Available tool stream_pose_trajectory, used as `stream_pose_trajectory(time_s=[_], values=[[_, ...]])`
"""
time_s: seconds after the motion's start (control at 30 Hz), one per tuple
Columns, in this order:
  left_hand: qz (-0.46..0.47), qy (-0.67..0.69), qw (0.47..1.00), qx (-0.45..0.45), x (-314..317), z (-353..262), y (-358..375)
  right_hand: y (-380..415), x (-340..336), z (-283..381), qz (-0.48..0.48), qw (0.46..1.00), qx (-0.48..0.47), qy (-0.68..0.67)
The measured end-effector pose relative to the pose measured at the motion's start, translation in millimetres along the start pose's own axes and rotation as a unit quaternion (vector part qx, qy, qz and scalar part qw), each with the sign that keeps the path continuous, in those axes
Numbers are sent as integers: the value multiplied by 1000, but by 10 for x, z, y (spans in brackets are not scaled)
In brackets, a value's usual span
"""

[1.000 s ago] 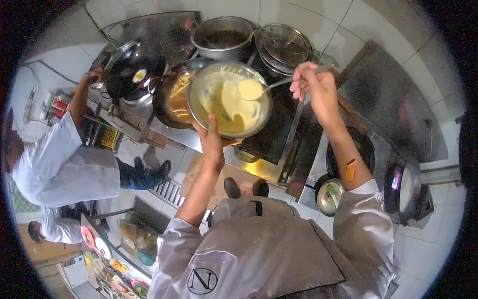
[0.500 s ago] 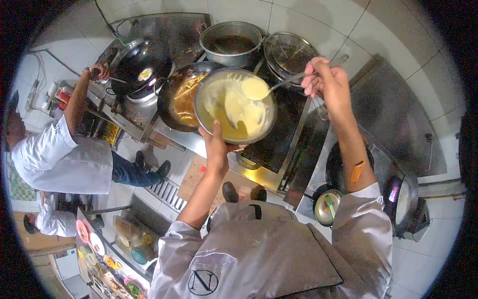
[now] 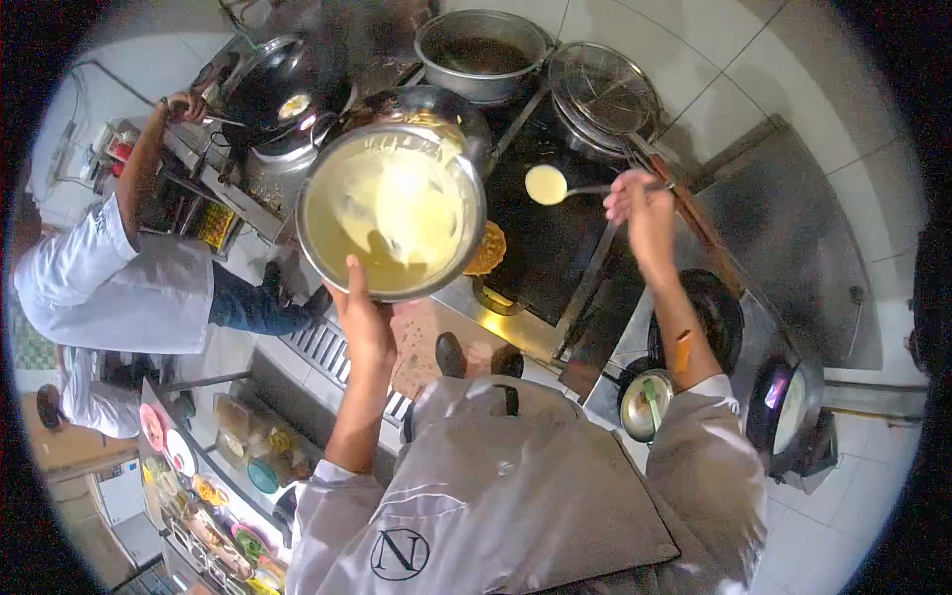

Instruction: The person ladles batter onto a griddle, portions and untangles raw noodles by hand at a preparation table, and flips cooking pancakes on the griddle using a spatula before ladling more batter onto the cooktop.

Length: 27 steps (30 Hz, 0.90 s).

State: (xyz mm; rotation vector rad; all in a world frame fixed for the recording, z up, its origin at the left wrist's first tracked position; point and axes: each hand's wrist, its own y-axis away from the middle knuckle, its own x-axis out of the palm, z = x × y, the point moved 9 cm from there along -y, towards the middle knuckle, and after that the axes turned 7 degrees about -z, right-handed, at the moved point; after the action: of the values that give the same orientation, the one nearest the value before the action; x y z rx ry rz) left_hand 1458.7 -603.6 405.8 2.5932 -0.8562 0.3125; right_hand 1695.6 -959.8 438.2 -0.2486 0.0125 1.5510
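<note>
My left hand [image 3: 362,332] grips a metal mixing bowl [image 3: 305,238] from below, thumb over its rim. Pale yellow batter [image 3: 387,213] coats the inside of the bowl, which is tilted toward me. In my right hand [image 3: 640,213] is the handle of a ladle [image 3: 590,189], its cup full of the same batter. The ladle hangs over a dark flat griddle [image 3: 555,258]. A round golden-brown pancake [image 3: 488,250] lies at the griddle's left side, partly hidden by the bowl.
Behind the bowl sits a wok [image 3: 466,114], mostly covered. A large pot [image 3: 481,64] and a wire strainer [image 3: 605,89] stand at the back. On the left a co-worker [image 3: 129,268] tends another wok [image 3: 288,89] holding an egg. Pans, including a small one [image 3: 640,421], are at right.
The bowl has moved left and slightly down, uncovering the pancake. The full ladle has come out from above the bowl and now hangs over the griddle.
</note>
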Motion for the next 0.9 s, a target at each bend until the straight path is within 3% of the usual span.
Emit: stream_pose_trajectory(time_s=[0.2, 0.3, 0.9], values=[[-29, -1, 1000, -4, -362, -149, 201, 321, 261, -642, 17, 995, -21, 98], [-39, 12, 999, -10, -433, -157, 220, 421, 333, -619, 41, 983, -114, 141], [-26, 12, 1000, 6, -558, -256, 252, 664, 246, 136, 25, 978, -132, 159]])
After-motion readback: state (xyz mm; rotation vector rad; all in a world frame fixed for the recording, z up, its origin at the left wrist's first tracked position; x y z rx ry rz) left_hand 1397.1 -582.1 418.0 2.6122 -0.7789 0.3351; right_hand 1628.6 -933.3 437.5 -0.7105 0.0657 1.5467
